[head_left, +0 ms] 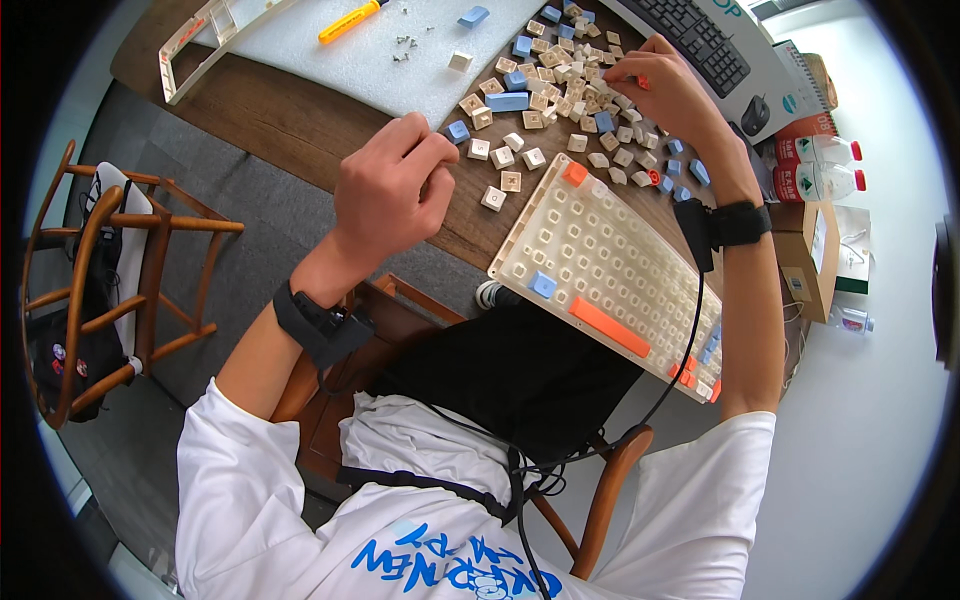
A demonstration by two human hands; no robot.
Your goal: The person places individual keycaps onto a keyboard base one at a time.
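A keyboard (610, 265) with a cream case lies tilted at the table's near edge, most of its switches bare. It carries a long orange spacebar (610, 327), a blue keycap (542, 284) and a few other orange and blue caps. Left of it, my left hand (393, 185) is held up with its fingers curled closed; whatever they may hold is hidden. My right hand (675, 95) reaches over the pile of loose keycaps (570, 75), its fingers bent together at the pile. A small red-orange piece (643, 82) shows among those fingers; whether they grip it is unclear.
A white foam sheet (410, 95) bears a yellow-handled screwdriver (348, 22) and small screws (403, 43). A cream frame (185, 50) sits at the far left. On the right are a keyboard box (690, 45), bottles (815, 182) and a cardboard box (805, 255). Wooden chair (140, 220) at left.
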